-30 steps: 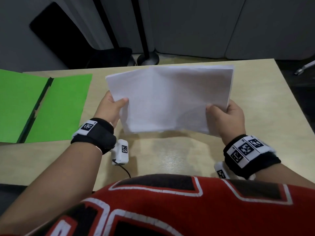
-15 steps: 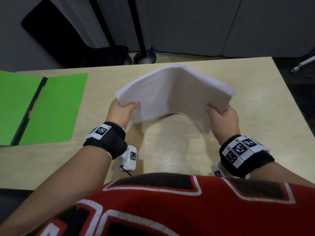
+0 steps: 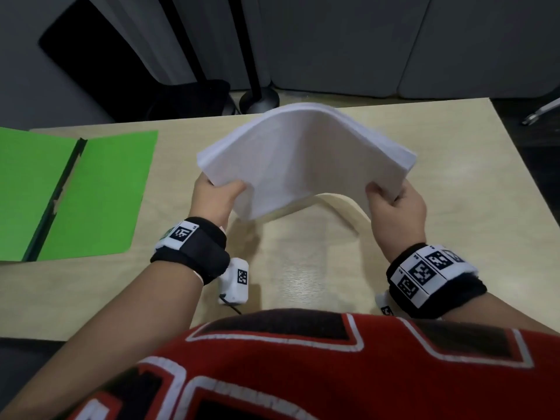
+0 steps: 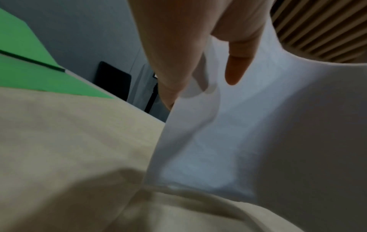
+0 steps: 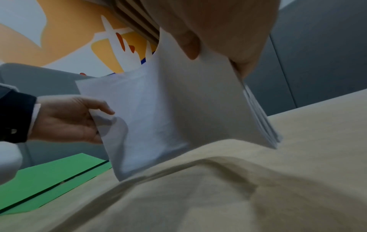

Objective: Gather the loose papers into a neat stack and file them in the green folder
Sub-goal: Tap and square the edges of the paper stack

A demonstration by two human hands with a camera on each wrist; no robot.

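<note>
Both grips are clamped on the stack of white papers [image 3: 303,159]: the near left corner is pinched by the left hand [image 3: 216,197], thumb on top and fingers underneath, and the near right corner is pinched in the same way by the right hand [image 3: 395,212]. Between the two hands the stack is bowed upward into an arch, its middle raised and its held ends lower, and it is kept above the tabletop [image 3: 303,268] without its near edge touching the wood, as its shadow below shows. In the right wrist view the sheets [image 5: 168,109] are seen from beneath, with their edges fanned slightly at the right side, and the left hand [image 5: 67,119] is seen gripping the far corner. In the left wrist view a fingertip [image 4: 236,70] is seen pressed against the underside of the paper [image 4: 248,133]. The green folder [image 3: 75,195] is laid open flat on the tabletop well to the left of the stack, a dark spine line running between its two leaves. Black straps with printed marker tags are worn on both wrists, and a red garment with white-edged dark shapes fills the bottom of the head view.
</note>
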